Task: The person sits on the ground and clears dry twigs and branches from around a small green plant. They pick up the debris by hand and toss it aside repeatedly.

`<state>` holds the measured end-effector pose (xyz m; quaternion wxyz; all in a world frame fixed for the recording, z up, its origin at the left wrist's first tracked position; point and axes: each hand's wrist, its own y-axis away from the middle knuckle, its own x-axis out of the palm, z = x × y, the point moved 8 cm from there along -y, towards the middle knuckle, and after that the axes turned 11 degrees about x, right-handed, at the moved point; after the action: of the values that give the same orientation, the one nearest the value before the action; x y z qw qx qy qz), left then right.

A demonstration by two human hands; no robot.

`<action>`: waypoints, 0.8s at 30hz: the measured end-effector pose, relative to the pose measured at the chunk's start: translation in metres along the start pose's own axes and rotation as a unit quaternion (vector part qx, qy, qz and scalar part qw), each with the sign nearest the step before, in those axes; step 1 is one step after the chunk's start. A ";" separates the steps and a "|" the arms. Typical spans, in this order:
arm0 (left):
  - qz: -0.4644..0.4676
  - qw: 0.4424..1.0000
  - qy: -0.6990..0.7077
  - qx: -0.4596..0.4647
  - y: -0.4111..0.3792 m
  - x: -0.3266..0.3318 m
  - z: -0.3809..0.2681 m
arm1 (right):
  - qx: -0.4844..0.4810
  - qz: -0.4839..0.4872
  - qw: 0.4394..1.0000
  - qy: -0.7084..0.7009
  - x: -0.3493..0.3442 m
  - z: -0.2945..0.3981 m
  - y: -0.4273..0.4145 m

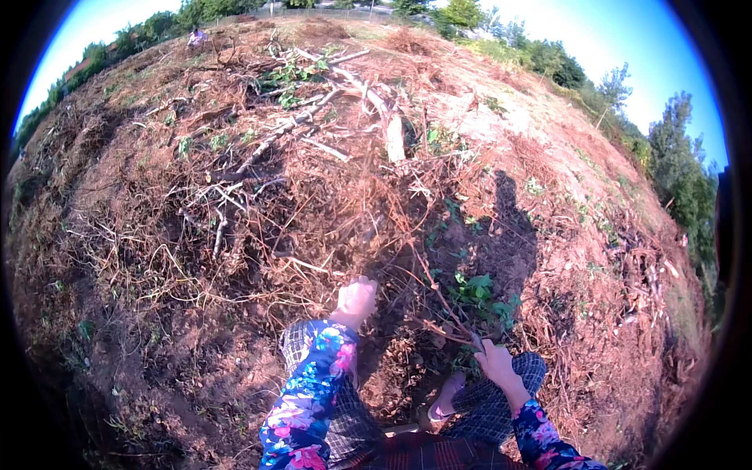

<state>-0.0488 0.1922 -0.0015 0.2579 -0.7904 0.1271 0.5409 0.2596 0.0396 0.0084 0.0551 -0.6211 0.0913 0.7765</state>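
Observation:
My right hand [496, 365] is closed around the thick end of a dry branching stem [442, 296], beside my right knee. The stem runs up and to the left into a tangle of dry vines [358, 205]. My left hand [356, 298] is bent into a fist above the dry stalks, in front of my left knee. Whether anything lies inside that fist is hidden. Green leaves [479, 291] grow low on the ground just beyond my right hand. Between my legs lie dry, crumpled leaves [399, 355].
Cut branches [282, 129] and a thick pale log [395, 138] lie ahead. Loose dry stalks [170, 282] spread to the left, and a brush heap [646, 276] stands at the right. Another person [197, 37] is far off at the upper left. Trees [681, 170] line the field.

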 end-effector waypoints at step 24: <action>0.022 0.991 -0.049 -0.126 -0.007 0.003 0.108 | -0.001 0.016 0.999 -0.052 0.050 0.004 -0.029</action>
<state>-0.1299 0.2569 -0.0324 0.1506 -0.7860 0.0623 0.5964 0.2499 0.0674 -0.0416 0.0466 -0.5787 0.0975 0.8083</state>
